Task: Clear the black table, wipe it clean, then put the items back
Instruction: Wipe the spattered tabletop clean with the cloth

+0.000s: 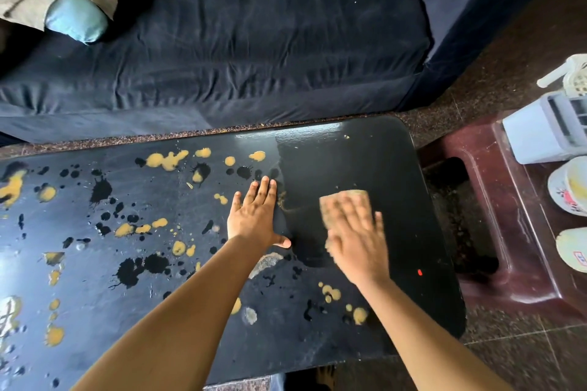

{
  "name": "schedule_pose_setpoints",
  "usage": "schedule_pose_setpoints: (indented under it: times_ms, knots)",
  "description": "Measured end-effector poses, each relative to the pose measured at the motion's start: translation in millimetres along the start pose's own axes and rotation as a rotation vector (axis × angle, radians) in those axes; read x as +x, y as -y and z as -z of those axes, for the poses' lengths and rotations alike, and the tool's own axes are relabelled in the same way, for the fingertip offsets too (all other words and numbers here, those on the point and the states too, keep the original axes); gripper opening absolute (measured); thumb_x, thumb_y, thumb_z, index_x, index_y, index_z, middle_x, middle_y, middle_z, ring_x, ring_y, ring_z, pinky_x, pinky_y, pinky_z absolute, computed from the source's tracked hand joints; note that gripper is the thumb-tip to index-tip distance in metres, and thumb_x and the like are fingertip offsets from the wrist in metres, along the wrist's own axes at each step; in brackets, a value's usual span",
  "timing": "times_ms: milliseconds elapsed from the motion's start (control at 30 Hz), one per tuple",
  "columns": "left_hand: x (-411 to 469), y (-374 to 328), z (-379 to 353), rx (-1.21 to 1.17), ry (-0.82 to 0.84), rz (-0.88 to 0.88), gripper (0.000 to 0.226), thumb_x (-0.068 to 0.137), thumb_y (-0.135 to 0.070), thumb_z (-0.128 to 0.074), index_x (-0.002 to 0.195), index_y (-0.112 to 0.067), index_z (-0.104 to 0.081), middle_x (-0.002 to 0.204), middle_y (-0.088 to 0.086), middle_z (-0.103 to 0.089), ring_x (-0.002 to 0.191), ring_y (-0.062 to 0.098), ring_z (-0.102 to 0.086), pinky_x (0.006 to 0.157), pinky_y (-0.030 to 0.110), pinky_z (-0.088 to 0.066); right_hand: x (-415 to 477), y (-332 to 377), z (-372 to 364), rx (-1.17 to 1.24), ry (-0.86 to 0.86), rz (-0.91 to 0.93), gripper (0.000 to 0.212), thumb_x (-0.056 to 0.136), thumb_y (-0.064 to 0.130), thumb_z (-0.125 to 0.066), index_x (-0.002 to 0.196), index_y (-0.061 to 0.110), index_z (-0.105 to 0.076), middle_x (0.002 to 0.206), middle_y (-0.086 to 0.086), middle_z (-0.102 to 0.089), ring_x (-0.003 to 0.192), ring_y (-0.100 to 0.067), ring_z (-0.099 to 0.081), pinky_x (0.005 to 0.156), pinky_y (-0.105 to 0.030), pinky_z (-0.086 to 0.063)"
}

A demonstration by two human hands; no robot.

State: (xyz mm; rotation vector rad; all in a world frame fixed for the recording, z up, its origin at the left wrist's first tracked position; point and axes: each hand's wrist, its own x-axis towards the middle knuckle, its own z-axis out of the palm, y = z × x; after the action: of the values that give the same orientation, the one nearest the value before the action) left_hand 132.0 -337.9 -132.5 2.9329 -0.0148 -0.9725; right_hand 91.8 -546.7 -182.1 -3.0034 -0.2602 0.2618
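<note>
Black table (381, 162) stands in front of a dark blue sofa (254, 57). Most of its top is marked with yellow and black splatters (165, 160), while the patch round the cloth is darker and glossy. Left hand (254, 216) lies flat on the top near the middle, fingers straight and together, thumb out, holding nothing. Right hand (355, 241), blurred, presses a tan cloth (346, 197) onto the table's right part with fingers spread and straight. A small red mark (420, 272) shows near the right edge. A maroon stool (508, 232) just right of the table carries a white box (536, 136) and white tubs (568, 187) with red print, too small to read.
</note>
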Motion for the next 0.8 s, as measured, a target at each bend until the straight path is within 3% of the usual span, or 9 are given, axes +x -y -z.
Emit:
schedule_pose_setpoints:
  times_ms: [67,133,267,333,533,600,700,767,800]
  knots:
    - [1,1,-1,-0.003,-0.005,0.002,0.129,0.067,-0.067,-0.067,0.149,-0.018,0.020,0.157,-0.004,0.022,0.146,0.017,0.016,0.118,0.043,0.005,-2,4,-1,0.032,-0.025,-0.230,0.065,0.083,0.038,-0.032,0.147,0.028,-0.029,0.156,0.002,-0.025,0.145,-0.022,-0.015,0.109,-0.056,-0.024]
    - [0,1,-3,-0.012,-0.013,0.005,0.128,0.068,-0.067,-0.067,0.149,-0.018,0.019,0.157,-0.004,0.022,0.146,0.016,0.016,0.119,0.044,0.005,-5,29,-1,0.088,-0.046,-0.251,0.065,0.081,0.036,-0.037,0.146,0.025,-0.033,0.155,-0.002,-0.028,0.145,-0.025,-0.018,0.109,-0.056,-0.025]
    - [-2,-2,-3,-0.021,-0.001,0.024,0.126,0.070,-0.065,-0.067,0.148,-0.018,0.020,0.157,-0.005,0.023,0.145,0.016,0.019,0.116,0.046,0.009,-23,31,-5,0.005,0.009,0.269,0.063,0.084,0.037,-0.040,0.146,0.028,-0.031,0.155,0.003,-0.026,0.145,-0.021,-0.018,0.109,-0.055,-0.031]
    - [-8,-4,-3,-0.037,-0.038,0.040,0.122,0.073,-0.064,-0.064,0.148,-0.018,0.022,0.157,-0.005,0.023,0.144,0.016,0.021,0.115,0.047,0.011,-25,3,-4,-0.030,0.010,0.317,0.064,0.084,0.039,-0.035,0.147,0.032,-0.025,0.157,0.008,-0.018,0.146,-0.016,-0.012,0.111,-0.054,-0.029]
    - [-65,-12,-43,-0.138,-0.260,0.022,0.082,0.095,-0.052,-0.040,0.150,-0.021,0.013,0.159,-0.005,0.016,0.146,0.015,0.015,0.119,0.038,0.004,-31,20,-6,0.067,-0.037,-0.229,0.065,0.086,0.037,-0.036,0.149,0.026,-0.025,0.158,0.000,-0.019,0.146,-0.024,-0.010,0.112,-0.053,-0.018]
    - [-91,-17,-65,-0.184,-0.248,0.009,0.074,0.097,-0.047,-0.040,0.152,-0.020,0.001,0.160,-0.004,0.008,0.147,0.016,0.008,0.118,0.036,0.001,-37,46,-8,0.115,-0.024,-0.137,0.063,0.086,0.036,-0.038,0.148,0.027,-0.028,0.157,0.000,-0.021,0.146,-0.024,-0.013,0.111,-0.053,-0.021]
    - [-117,-25,-89,-0.155,-0.243,0.011,0.078,0.087,-0.049,-0.058,0.150,-0.017,-0.023,0.158,0.000,-0.016,0.145,0.020,-0.019,0.115,0.039,-0.019,-45,38,-5,0.058,0.026,0.217,0.062,0.084,0.037,-0.036,0.146,0.030,-0.033,0.156,0.006,-0.025,0.145,-0.019,-0.017,0.110,-0.053,-0.028]
    - [-123,-26,-95,-0.167,-0.231,0.029,0.080,0.090,-0.052,-0.052,0.152,-0.019,-0.013,0.159,-0.001,-0.008,0.147,0.020,-0.013,0.117,0.039,-0.016,-46,7,-3,-0.030,0.031,0.282,0.064,0.082,0.037,-0.037,0.145,0.032,-0.032,0.156,0.009,-0.024,0.145,-0.016,-0.015,0.110,-0.054,-0.029]
    - [-122,-25,-96,-0.167,-0.219,0.029,0.079,0.094,-0.052,-0.043,0.152,-0.021,0.000,0.159,-0.003,0.004,0.148,0.019,-0.002,0.118,0.038,-0.008,-46,-6,0,-0.036,0.036,0.203,0.065,0.082,0.036,-0.039,0.146,0.032,-0.030,0.156,0.009,-0.024,0.145,-0.017,-0.013,0.109,-0.056,-0.029]
